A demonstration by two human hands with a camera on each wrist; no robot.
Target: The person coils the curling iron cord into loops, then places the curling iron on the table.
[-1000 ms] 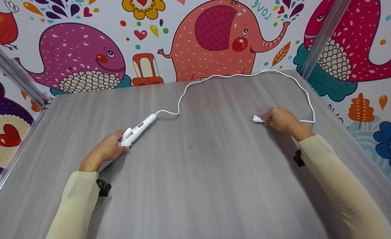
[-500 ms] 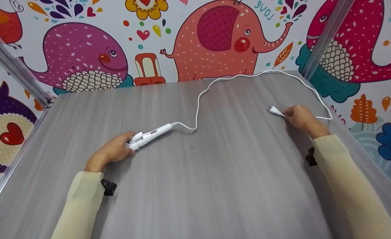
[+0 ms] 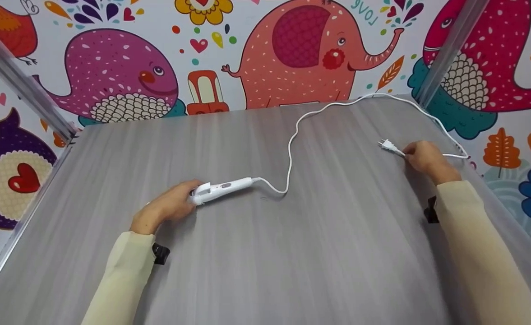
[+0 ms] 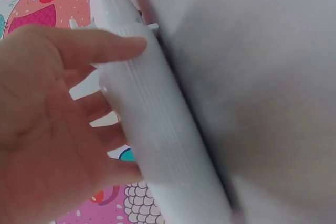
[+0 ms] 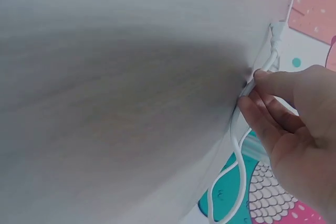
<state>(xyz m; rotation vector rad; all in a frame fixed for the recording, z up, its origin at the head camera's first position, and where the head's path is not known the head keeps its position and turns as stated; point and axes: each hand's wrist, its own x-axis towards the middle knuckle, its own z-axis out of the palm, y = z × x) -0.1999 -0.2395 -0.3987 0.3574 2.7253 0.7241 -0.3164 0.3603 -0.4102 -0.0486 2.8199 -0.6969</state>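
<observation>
A white curling iron (image 3: 227, 187) lies slanted on the grey table, its cord end pointing right. My left hand (image 3: 168, 205) grips its left part, which the hand mostly hides in the head view. In the left wrist view, the thumb presses on the ridged white barrel (image 4: 157, 119) and the fingers curl beneath. From the handle a white cord (image 3: 291, 158) runs back along the table's far edge and round to the right. There my right hand (image 3: 430, 161) pinches it between thumb and fingertips, just behind the two-pin plug (image 3: 387, 145), which points left.
The grey wood-grain table (image 3: 292, 257) fills the space between the arms. A wall with printed cartoon animals (image 3: 301, 54) stands behind it. Metal posts (image 3: 450, 49) rise at the back corners. Past the right hand, the cord bends sharply near the right edge.
The curling iron has shifted right and turned flatter in my left hand. My right hand has moved right and slightly back with the plug, and has slid back onto the cord.
</observation>
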